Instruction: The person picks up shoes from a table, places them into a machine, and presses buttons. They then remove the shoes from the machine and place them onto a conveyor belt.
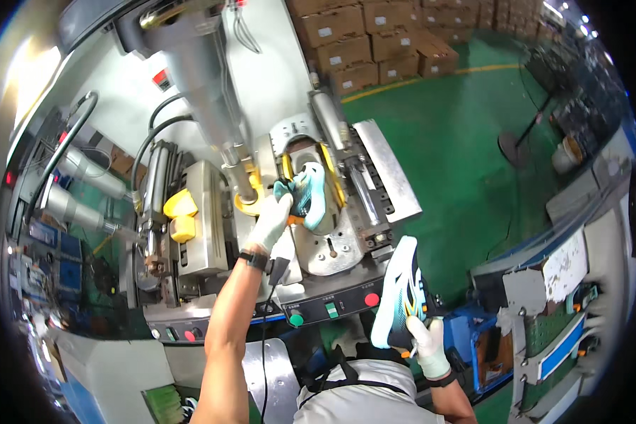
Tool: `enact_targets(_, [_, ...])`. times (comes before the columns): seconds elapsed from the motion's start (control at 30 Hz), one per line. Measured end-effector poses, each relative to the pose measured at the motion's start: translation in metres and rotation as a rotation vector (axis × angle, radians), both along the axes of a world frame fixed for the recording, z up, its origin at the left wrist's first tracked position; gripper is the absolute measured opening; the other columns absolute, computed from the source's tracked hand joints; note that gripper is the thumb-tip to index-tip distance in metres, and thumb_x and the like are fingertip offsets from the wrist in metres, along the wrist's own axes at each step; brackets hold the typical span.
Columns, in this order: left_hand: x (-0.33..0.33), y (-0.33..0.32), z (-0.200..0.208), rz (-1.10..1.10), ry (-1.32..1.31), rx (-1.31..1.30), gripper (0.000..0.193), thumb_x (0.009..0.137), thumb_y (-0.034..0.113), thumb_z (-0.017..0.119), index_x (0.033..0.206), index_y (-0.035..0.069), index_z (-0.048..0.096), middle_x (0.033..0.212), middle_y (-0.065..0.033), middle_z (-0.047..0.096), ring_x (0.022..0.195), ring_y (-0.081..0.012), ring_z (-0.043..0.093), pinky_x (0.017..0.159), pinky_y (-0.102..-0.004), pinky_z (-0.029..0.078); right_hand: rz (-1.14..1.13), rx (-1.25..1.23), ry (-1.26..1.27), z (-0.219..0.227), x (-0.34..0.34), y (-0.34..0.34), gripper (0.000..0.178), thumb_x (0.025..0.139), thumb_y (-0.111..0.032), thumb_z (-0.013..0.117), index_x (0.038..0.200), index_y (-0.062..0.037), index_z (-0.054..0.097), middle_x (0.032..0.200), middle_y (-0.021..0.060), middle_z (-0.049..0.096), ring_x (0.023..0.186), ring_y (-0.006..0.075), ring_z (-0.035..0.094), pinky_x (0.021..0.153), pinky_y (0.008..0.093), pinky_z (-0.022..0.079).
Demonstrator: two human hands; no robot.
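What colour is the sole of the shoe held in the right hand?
White, on the shoe in the right hand; head view.

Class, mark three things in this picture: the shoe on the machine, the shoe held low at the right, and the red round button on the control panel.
Shoe on the machine (pixel 311 194), head view: its teal side.
Held shoe (pixel 397 293), head view: its sole.
Red round button (pixel 372 299), head view: its cap.

Press machine: brushed, dull-grey metal plates with glossy steel cylinders. Both hands, left hand and right hand, wear matt white knitted cloth gloves. Teal shoes: woven fabric uppers, smooth white rubbery soles. Floor: glossy green paint.
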State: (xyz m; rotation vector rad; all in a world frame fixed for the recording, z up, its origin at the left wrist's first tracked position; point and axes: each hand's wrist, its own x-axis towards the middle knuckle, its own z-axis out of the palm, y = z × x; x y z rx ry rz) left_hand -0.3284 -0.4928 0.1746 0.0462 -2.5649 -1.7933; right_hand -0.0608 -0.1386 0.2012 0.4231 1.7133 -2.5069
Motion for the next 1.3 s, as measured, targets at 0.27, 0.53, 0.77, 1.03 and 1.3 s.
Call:
enact_targets(0.27, [0.274, -0.034, 0.068, 0.133, -0.034, -0.030, 0.042, 0.097, 0.012, 0.053, 0.134, -0.008, 0.047, 0.114, -0.0138, 0.062, 0.106, -0.0192, 0.060, 0.091, -0.0297, 0.048, 0.444, 0.134, -0.024, 0.028, -0.243, -0.102, 0.027, 0.091, -0.021, 0.069, 0.111, -0.0072, 0.059, 0.067, -0.0036, 0.053, 0.041, 0.0042, 0.037, 0.035, 0.0241, 0.028])
enact_targets(0.53, [0.513, -0.048, 0.004, 0.598, -0.466, -0.046, 0.044, 0.094, 0.020, 0.057, 0.128, -0.007, 0.052, 0.105, -0.0225, 0.066, 0.102, -0.0298, 0.066, 0.090, -0.0378, 0.050, 0.253, 1.221, 0.161, -0.116, -0.378, -0.230, 0.040, 0.082, -0.036, 0.070, 0.095, 0.0015, 0.067, 0.092, 0.0240, 0.069, 0.086, 0.0385, 0.070, 0.078, 0.0454, 0.055])
enact_targets(0.77, [0.594, -0.048, -0.216, 1.035, -0.224, -0.170, 0.052, 0.094, 0.012, 0.056, 0.139, -0.005, 0.038, 0.131, -0.0297, 0.053, 0.121, -0.0444, 0.053, 0.104, -0.0446, 0.042, 0.563, 0.847, 0.147, -0.095, -0.386, -0.187, 0.037, 0.085, -0.035, 0.071, 0.100, -0.0012, 0.072, 0.083, 0.0038, 0.070, 0.064, 0.0159, 0.064, 0.057, 0.0321, 0.048])
enact_targets(1.03, [0.574, -0.033, -0.227, 1.121, -0.461, -0.199, 0.064, 0.088, 0.018, 0.062, 0.143, 0.002, 0.034, 0.132, -0.0314, 0.050, 0.121, -0.0495, 0.050, 0.101, -0.0514, 0.044, 0.599, 1.101, 1.038, -0.058, -0.075, -0.235, 0.081, 0.092, -0.016, 0.066, 0.154, 0.0033, 0.018, 0.155, 0.0293, 0.027, 0.144, 0.0391, 0.029, 0.119, 0.0438, 0.025])
enact_targets(1.3, [0.699, -0.193, -0.144, 0.805, -0.449, -0.579, 0.067, 0.086, 0.040, 0.068, 0.134, 0.000, 0.046, 0.134, -0.0238, 0.053, 0.126, -0.0394, 0.050, 0.106, -0.0444, 0.042, 0.929, 1.683, 0.961, -0.157, -0.016, -0.228, 0.106, 0.072, -0.020, 0.081, 0.152, 0.0080, 0.017, 0.156, 0.0348, 0.017, 0.146, 0.0500, 0.016, 0.121, 0.0525, 0.016])
